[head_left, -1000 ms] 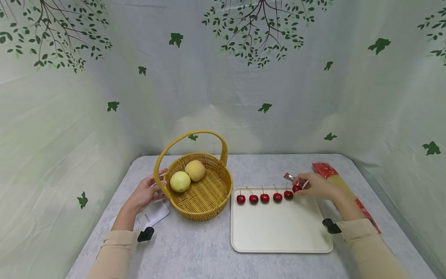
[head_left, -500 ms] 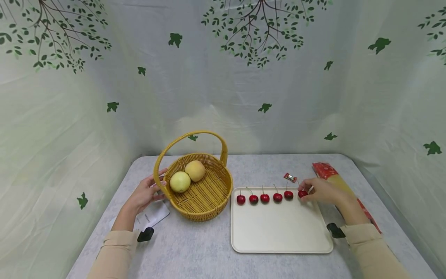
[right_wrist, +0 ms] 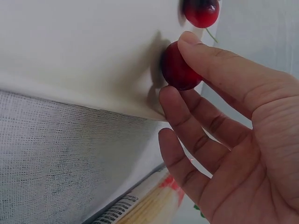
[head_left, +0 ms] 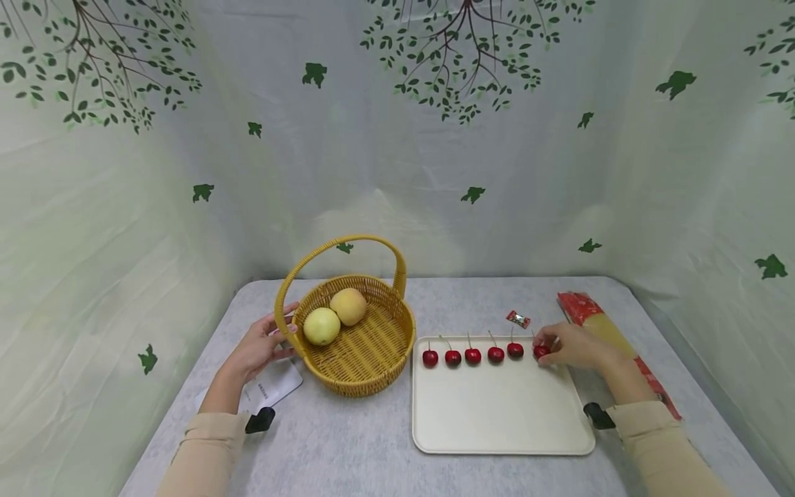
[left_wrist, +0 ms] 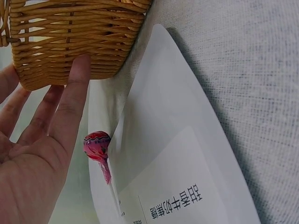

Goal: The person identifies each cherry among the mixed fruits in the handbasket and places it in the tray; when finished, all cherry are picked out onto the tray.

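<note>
My right hand (head_left: 574, 346) pinches a dark red cherry (right_wrist: 180, 67) between thumb and fingers, right at the surface of the cream tray (head_left: 497, 414) near its far right corner. To its left, several cherries with stems lie in a row along the tray's far edge; the nearest cherry (head_left: 515, 350) is also seen in the right wrist view. My left hand (head_left: 263, 345) touches the left side of a yellow wicker basket (head_left: 373, 352), its fingers extended against the weave. Inside the basket lie a pale green round fruit (head_left: 321, 326) and a yellowish round fruit (head_left: 348, 306).
Below my left hand lies a white pouch (left_wrist: 187, 140) with printed characters, beside a wrapped lollipop (left_wrist: 97, 145). Behind the tray is a small red wrapped candy (head_left: 518, 319). A long red-and-yellow packet (head_left: 605, 331) lies right of the tray; a spiral binding (right_wrist: 117, 210) shows beside it.
My right hand has shifted the cherry slightly right and nearer to me, down to the tray, away from its neighbour. The small candy is now uncovered. The left hand and basket have stayed put.
</note>
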Available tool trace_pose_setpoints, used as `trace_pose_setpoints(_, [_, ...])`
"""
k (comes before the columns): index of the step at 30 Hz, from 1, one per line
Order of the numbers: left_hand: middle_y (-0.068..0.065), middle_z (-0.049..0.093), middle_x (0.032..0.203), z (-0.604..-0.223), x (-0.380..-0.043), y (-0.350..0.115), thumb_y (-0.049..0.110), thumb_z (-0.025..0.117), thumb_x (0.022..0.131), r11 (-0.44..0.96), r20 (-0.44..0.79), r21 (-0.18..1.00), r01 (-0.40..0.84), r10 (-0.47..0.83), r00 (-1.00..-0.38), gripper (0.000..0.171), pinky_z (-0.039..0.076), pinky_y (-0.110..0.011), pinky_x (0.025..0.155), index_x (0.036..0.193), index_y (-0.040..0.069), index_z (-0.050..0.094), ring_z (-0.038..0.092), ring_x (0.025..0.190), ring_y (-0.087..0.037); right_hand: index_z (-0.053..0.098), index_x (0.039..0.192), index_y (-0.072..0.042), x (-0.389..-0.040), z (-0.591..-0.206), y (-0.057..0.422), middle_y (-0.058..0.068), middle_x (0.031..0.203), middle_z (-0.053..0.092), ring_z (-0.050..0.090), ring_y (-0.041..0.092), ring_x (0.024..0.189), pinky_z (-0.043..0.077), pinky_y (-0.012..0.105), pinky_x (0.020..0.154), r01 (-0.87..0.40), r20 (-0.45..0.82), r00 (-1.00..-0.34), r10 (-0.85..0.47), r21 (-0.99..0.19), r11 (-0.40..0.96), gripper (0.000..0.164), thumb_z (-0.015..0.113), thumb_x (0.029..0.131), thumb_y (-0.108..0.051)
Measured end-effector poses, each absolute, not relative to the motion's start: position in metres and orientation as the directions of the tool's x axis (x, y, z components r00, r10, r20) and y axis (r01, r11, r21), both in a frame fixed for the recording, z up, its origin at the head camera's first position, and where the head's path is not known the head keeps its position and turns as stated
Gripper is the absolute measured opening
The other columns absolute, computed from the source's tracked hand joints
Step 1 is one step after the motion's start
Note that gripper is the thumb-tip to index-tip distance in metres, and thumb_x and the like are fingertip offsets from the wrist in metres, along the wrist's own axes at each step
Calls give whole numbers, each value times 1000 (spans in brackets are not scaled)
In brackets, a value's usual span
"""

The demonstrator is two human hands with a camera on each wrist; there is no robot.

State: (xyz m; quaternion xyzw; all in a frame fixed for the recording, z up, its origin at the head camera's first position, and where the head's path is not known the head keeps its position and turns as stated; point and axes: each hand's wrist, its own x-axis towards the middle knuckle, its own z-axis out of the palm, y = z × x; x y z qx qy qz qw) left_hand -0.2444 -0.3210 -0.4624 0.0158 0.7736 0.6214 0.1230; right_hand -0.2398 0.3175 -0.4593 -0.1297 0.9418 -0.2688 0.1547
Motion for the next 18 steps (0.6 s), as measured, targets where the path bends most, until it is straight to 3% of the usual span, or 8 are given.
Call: trace_pose_setpoints(18, [-25, 33, 170, -464, -245, -321, 22, 61, 111, 225, -175, 965, -133, 176, -969, 68, 64, -35, 95, 171, 17, 29, 68, 113, -8, 75, 115, -8, -239, -458, 319, 5, 104, 73, 66, 21, 96, 61, 41, 83, -170, -213, -920, -328, -537, 826, 32, 89, 88, -18])
